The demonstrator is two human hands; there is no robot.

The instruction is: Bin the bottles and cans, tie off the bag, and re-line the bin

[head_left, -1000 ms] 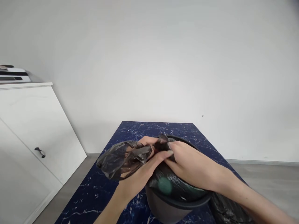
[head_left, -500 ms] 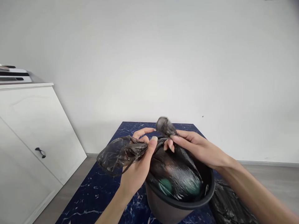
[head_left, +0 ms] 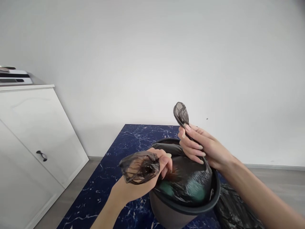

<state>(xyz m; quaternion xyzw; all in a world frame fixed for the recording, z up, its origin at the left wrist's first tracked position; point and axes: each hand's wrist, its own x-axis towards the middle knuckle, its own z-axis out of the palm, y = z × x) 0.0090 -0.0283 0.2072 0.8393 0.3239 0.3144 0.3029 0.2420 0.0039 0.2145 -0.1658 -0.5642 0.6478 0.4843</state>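
A black, see-through garbage bag point(head_left: 188, 178) bulges inside a dark round bin point(head_left: 183, 210), with green and orange shapes showing dimly through the film. My left hand point(head_left: 152, 171) is closed around one gathered end of the bag, over the bin's left rim, and a loose loop of film hangs out over the wrist. Above the right side of the bin, my right hand point(head_left: 197, 144) pinches another twisted end between thumb and fingers. That end's rounded tip sticks up past the fingertips. What lies in the bag cannot be made out.
The bin stands on a blue marble-patterned table point(head_left: 114, 165). To its right lies a bunched black plastic bag point(head_left: 234, 208). A white cabinet point(head_left: 35, 133) with a dark handle is at the left, carrying a white and black object point(head_left: 15, 77). A pale wall rises behind.
My hands have moved apart. The right one has lifted its bag end up and right, while the left has lowered, turned and closed into a fist around its end.
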